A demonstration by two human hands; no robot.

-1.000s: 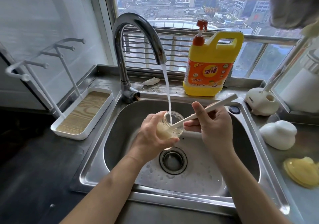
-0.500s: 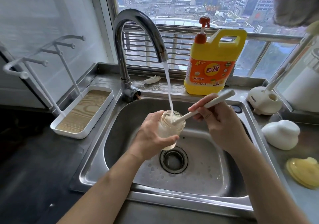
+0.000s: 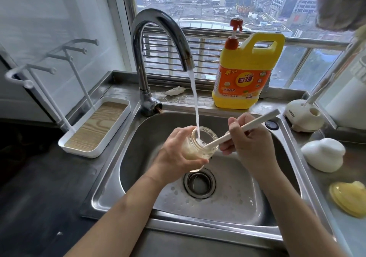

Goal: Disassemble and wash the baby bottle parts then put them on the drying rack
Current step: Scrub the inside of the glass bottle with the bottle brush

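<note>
Your left hand [image 3: 176, 151] grips the bottle [image 3: 200, 145] under the tap [image 3: 158, 29] stream, above the sink [image 3: 247, 187]. Your right hand [image 3: 249, 143] holds a brush [image 3: 247, 127] poked inside. This looks like the scrubbing step; next, likely a rinse, then the rack [image 3: 95, 126] at nine o'clock.

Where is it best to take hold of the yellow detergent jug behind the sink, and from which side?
Take the loop handle at the top right of the yellow detergent jug; its opening lets a hand hook through. Come from the right and above: the jug stands upright, its pump rises at the top left, and the faucet with running water is on that side.
</note>
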